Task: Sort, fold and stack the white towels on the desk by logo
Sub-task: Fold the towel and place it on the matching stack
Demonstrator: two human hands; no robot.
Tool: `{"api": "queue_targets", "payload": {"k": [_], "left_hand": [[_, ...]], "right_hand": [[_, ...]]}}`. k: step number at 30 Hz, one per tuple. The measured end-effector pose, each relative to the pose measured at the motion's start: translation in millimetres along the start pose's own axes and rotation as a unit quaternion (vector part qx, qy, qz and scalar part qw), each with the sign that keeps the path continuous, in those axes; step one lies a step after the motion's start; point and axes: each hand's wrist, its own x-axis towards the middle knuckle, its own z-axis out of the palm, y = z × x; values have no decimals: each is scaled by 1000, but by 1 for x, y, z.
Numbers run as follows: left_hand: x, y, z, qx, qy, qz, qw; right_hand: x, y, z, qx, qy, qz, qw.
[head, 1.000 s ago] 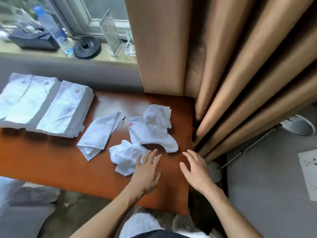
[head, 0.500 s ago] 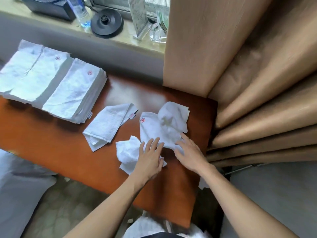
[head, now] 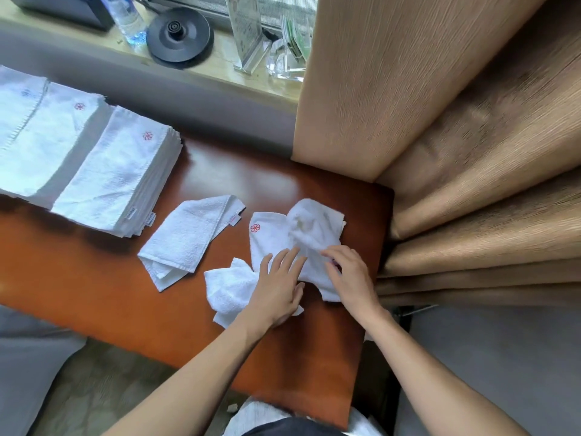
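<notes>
Reddish-brown wood of the desk (head: pixel 94 303) filled the middle of the view, with a tan curtain (head: pixel 440 121) hanging at its right end. Both forearms reached in from below. The left hand (head: pixel 278 287) lay flat, fingers straight and slightly spread, gripping nothing, over the spot where two crumpled towels met: the logo towel (head: pixel 273 234), which showed a red flower, and a plain-looking towel (head: pixel 228 286) nearer the desk's front edge. The right hand (head: pixel 350 278) arched over the logo towel with bent fingers, tips on the cloth; whether it pinched the cloth I could not tell. A loosely folded towel (head: pixel 188 237) lay apart to the left, and beyond it stood the folded stacks (head: pixel 116 177).
</notes>
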Motion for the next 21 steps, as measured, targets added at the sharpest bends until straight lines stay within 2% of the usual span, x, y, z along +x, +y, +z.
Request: {"api": "queue_targets", "payload": {"k": [2, 4, 11, 17, 21], "left_hand": [[2, 9, -7, -20, 22, 14, 999], [0, 20, -12, -52, 40, 28, 997], [-13, 80, -23, -112, 112, 37, 987], [-30, 130, -31, -138, 183, 3, 973], [-46, 153, -41, -149, 187, -16, 971]], "right_hand": [[-5, -9, -9, 31, 89, -44, 995], [-11, -17, -19, 57, 124, -72, 988], [-46, -20, -60, 125, 111, -88, 982], [-79, -17, -96, 166, 97, -105, 976], [-95, -13, -123, 155, 115, -120, 974]]}}
